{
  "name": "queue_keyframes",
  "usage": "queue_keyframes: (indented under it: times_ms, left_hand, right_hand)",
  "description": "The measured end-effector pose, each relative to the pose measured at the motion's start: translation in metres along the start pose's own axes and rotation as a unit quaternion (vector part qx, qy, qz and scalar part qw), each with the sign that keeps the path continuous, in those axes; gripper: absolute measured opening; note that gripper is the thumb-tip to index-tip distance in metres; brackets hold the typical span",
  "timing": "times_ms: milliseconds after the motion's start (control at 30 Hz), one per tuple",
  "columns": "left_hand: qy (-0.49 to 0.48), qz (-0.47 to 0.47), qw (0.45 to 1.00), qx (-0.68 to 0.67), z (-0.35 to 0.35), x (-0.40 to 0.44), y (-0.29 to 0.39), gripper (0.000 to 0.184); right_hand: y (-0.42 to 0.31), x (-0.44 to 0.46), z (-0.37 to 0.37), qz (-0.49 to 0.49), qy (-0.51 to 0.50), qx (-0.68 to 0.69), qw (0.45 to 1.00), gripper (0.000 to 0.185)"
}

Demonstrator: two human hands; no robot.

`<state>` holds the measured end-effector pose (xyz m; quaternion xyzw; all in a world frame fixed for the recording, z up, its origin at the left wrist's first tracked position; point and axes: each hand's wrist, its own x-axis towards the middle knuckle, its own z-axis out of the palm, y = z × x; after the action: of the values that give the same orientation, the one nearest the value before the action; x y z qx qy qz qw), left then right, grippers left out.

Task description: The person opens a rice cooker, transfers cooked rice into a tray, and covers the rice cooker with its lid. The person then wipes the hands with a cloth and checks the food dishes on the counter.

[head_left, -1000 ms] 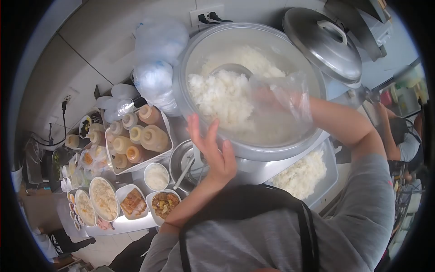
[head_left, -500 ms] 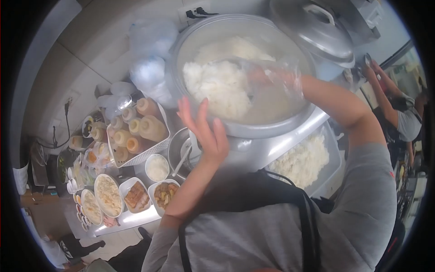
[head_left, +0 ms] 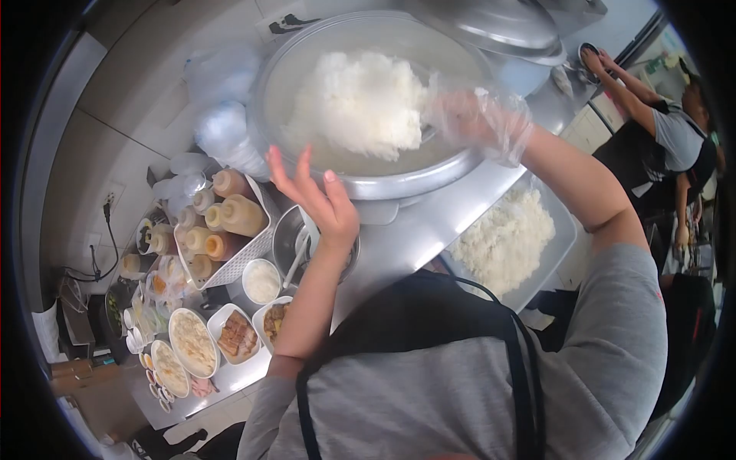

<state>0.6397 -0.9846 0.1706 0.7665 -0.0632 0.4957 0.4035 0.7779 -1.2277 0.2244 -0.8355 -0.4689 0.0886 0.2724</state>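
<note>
Loosely splayed fingers (head_left: pixel 285 175) of the left hand (head_left: pixel 334 221) beside the pot (head_left: pixel 418 182)

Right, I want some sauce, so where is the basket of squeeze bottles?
In the head view, the white basket of squeeze bottles is on the person's left, beside the metal bowl and left of the large rice pot.

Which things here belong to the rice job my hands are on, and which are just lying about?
Seemingly in use:
gloved right hand
left hand
large pot
heaped rice
perhaps the lower tub

Apparently lying about:
squeeze bottles
white basket
plastic bags
metal lid
sliced meat
</note>
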Motion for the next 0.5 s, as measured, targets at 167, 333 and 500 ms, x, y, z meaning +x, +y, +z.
queue_keyframes:
  times_ms: [167,333,500]
  left_hand:
    - [-0.012,0.005,1.000,0.010,0.000,0.002,0.004,0.038]
    - [-0.009,0.013,0.999,0.045,0.000,0.001,0.006,0.036]
    - [-0.008,0.013,1.000,0.024,0.007,0.000,0.006,0.037]
  right_hand:
    - [-0.006,-0.036,-0.005,0.086,0.127,0.330,0.932,0.032]
    - [-0.043,-0.097,-0.027,0.075,0.252,0.274,0.925,0.040]
    - [-0.052,-0.193,-0.035,0.141,0.355,0.195,0.903,0.042]
